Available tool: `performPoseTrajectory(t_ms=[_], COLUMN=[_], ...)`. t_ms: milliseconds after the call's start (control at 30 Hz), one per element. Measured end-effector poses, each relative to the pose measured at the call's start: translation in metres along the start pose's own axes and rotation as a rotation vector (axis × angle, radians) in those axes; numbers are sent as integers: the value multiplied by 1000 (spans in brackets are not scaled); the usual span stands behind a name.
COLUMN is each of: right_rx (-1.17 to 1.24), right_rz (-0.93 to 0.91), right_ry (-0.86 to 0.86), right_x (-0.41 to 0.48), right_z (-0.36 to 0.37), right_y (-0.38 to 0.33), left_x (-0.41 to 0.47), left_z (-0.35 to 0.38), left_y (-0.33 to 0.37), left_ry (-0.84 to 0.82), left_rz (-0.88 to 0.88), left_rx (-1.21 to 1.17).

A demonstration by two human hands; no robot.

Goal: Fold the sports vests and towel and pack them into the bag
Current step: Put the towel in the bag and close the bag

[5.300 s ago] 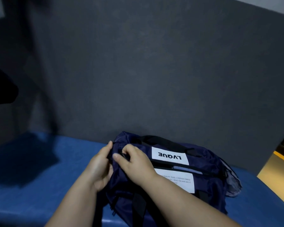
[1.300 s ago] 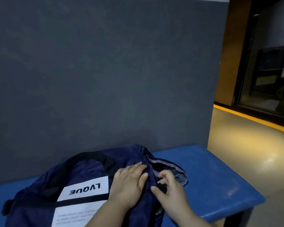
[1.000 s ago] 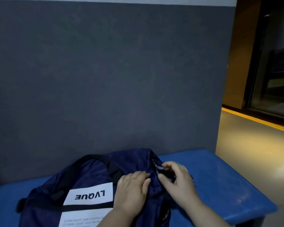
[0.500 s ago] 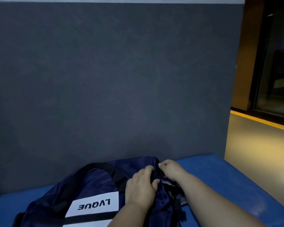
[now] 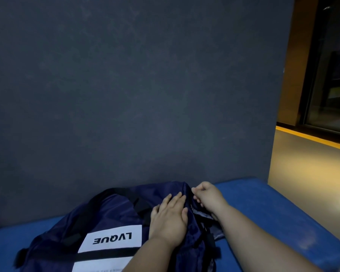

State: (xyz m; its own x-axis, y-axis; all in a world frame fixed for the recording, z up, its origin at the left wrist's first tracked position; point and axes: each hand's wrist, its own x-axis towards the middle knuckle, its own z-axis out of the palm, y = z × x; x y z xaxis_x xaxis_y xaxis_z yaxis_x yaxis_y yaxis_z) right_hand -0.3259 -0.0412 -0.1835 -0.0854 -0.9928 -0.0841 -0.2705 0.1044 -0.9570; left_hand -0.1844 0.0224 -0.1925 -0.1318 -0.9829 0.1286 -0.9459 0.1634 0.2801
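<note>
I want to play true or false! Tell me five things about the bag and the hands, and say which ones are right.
1. The dark blue bag lies on a blue bench. True.
2. The left hand lies flat on top of the bag, fingers straight. True.
3. The right hand rests on the bench, away from the bag. False: its curled fingers pinch the end of the bag.
4. The white label on the bag says LVQUE. True.
5. The wall behind the bag is bright red. False: it is dark grey.
</note>
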Motion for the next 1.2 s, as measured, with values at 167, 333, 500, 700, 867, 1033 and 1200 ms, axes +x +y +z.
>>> performPoseTrajectory(t_ms=[167, 333, 500, 700, 867, 1033, 1200], right_rx=[438, 348, 205, 129, 33, 60, -234], right_rz=[225, 217, 135, 33, -37, -129, -247], right_ry=[-37, -2, -37, -88, -120, -112, 11], right_x=[-6, -16, -36, -63, -80, -102, -119], right_z=[6, 10, 4, -7, -15, -29, -38], right_y=[-6, -12, -7, 6, 18, 30, 47], left_x=[-1, -1, -1, -2, -4, -9, -9], left_z=[-1, -3, -2, -2, -2, -9, -22], left_y=[1, 2, 2, 3, 2, 2, 6], left_ry=[-6, -27, -31, -41, -55, -39, -34], left_rz=[-9, -21, -32, -27, -14, 22, 47], left_rx=[-52, -90, -113, -114, -86, -82, -94])
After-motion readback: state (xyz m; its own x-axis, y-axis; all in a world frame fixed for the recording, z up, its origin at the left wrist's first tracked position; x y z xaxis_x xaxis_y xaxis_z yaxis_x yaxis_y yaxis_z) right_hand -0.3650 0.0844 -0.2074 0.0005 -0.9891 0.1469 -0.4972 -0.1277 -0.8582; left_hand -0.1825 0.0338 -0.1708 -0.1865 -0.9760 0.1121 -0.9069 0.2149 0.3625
